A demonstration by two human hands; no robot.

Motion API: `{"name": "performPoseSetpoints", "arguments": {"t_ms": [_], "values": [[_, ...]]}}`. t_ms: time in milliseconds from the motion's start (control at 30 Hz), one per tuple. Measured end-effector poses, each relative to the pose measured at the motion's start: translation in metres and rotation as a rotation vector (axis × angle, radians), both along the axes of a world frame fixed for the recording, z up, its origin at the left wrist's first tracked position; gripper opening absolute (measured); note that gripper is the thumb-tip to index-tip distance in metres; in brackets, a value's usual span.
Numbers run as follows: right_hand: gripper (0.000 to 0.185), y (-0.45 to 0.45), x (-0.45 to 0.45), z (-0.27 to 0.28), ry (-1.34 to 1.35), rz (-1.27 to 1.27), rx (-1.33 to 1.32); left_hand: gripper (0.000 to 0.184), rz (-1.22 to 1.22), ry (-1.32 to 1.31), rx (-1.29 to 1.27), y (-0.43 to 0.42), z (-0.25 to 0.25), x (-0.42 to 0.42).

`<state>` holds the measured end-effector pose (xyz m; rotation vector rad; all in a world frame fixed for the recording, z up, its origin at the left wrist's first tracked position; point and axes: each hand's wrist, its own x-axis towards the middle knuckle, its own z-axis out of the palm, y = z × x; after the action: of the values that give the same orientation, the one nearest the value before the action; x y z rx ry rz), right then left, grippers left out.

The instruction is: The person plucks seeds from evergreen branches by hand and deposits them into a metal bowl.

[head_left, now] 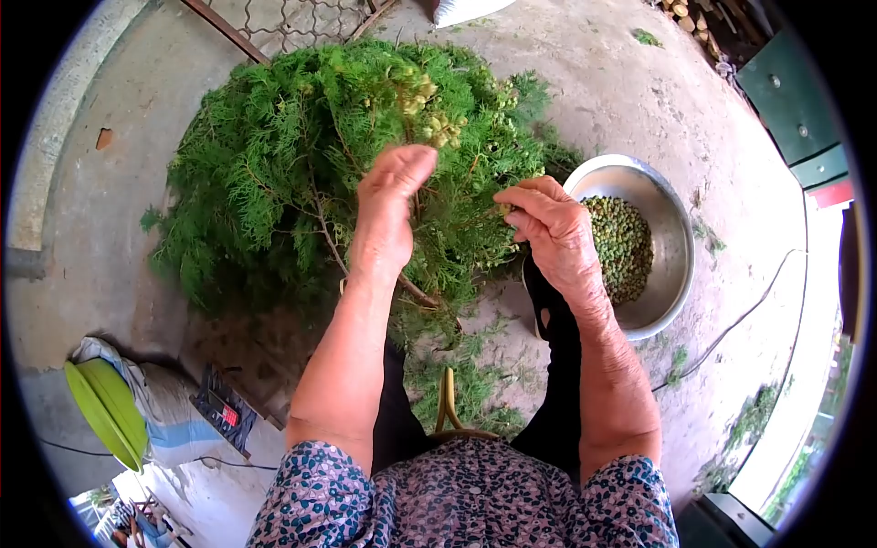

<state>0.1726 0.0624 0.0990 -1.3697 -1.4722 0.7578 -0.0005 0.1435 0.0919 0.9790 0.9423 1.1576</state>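
A big heap of green conifer branches (pixel 265 173) lies on the floor in front of me. My left hand (pixel 388 201) is over its middle, fingers curled around a conifer branch; the grip is partly hidden and slightly blurred. Pale green cone clusters (pixel 425 110) show just beyond that hand. At the heap's right side, my right hand (pixel 553 228) is closed in a pinch, with a small greenish cone at its fingertips. Beside my right wrist stands a metal basin (pixel 676 265), partly filled with small green and brownish cones (pixel 621 247).
A thin cable (pixel 744 320) runs across the concrete floor on the right. Green drawers (pixel 795 110) stand at upper right. To the lower left are a lime-green basin (pixel 105 411) and a sack (pixel 183 420). A metal grille (pixel 301 18) is at the top.
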Motion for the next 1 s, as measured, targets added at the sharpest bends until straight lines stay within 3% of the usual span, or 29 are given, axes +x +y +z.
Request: {"name": "performPoseSetpoints", "arguments": {"t_ms": [100,133,167,267,400,500,567,600,667,700,900,1000], "values": [[0.022,0.006,-0.007,0.002,0.017,-0.052,0.035,0.027,-0.080,0.253,0.102,-0.006,-0.003,0.005],[0.020,0.007,-0.009,-0.003,-0.002,-0.045,0.083,0.035,-0.213,0.300,0.193,-0.007,0.001,0.004],[0.020,0.008,-0.012,-0.001,-0.003,-0.045,0.085,0.036,-0.231,0.464,0.271,-0.009,0.005,0.004],[0.019,0.008,-0.018,0.005,0.007,-0.045,0.054,0.032,-0.279,0.588,0.397,-0.016,0.001,0.007],[0.018,0.013,-0.019,-0.001,-0.011,-0.032,0.147,0.022,-0.314,0.473,0.400,-0.016,-0.004,0.008],[0.017,0.012,-0.021,0.001,0.085,-0.021,0.014,0.023,-0.279,0.347,0.263,-0.016,-0.011,0.009],[0.016,0.013,-0.023,0.001,0.455,-0.024,-0.190,0.022,-0.274,0.261,0.219,-0.016,-0.009,0.009],[0.016,0.013,-0.023,0.001,0.456,-0.024,-0.190,0.020,-0.271,0.174,0.173,-0.016,-0.008,0.009],[0.016,0.015,-0.022,0.001,0.744,-0.041,-0.376,0.019,-0.269,0.208,0.191,-0.016,-0.008,0.008],[0.017,0.016,-0.020,-0.002,0.975,-0.054,-0.299,0.017,-0.267,0.242,0.209,-0.016,-0.008,0.007],[0.017,0.020,-0.014,0.004,1.038,-0.037,-0.223,0.018,-0.188,0.156,0.017,-0.015,-0.011,0.006],[0.023,0.016,-0.015,0.004,0.827,-0.007,-0.271,0.020,-0.190,0.122,-0.068,-0.016,-0.005,0.004]]}}
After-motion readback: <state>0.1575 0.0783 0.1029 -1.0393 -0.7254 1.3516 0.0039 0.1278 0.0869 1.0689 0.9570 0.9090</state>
